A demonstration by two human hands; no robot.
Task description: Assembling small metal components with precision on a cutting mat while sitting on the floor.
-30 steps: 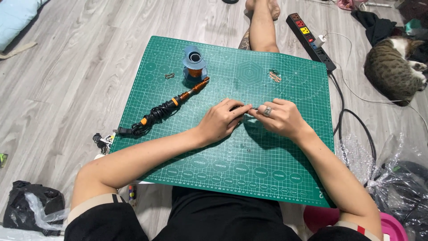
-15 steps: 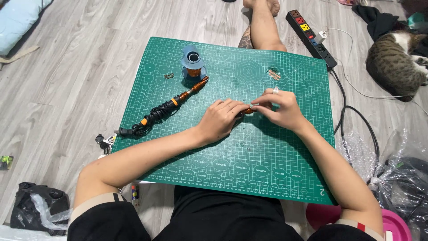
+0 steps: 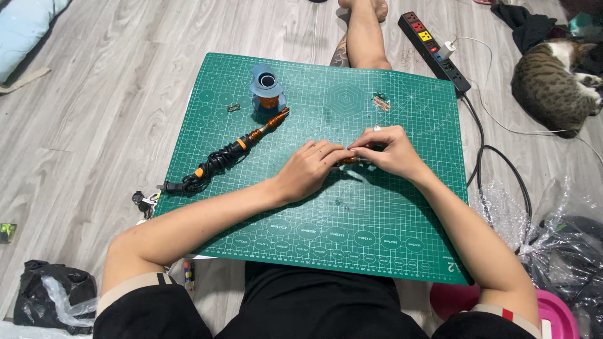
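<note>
Right at the middle of the green cutting mat [image 3: 377, 251], seen from the head camera, both hands meet over one small piece. The left hand [image 3: 309, 171] comes in from the lower left and the right hand [image 3: 386, 152] from the lower right, their fingertips touching just above the mat's centre. Between them sits a small orange-brown piece [image 3: 347, 161], only partly visible; what it is cannot be told at this size. Its long axis appears to run left to right, along the line that joins the two hands, so each hand takes one end. The left grip is closed on the piece's left end, fingers curled together; the right grip is pinched on the right end, thumb below and fingers above. Neither hand is clearly nearer: the piece lies in the gap where the fingertips come together, touching both.

Up and to the left of the hands, well apart from them, a soldering iron [image 3: 242, 145] with an orange and black handle lies diagonally on the mat, its tip towards a blue spool of copper wire [image 3: 267, 91]. A small scrap of wire [image 3: 380, 102] lies near the mat's far edge. Off the mat, a power strip [image 3: 433, 42] lies on the wooden floor [image 3: 94, 94], and a tabby cat [image 3: 551, 85] rests at the far right.
</note>
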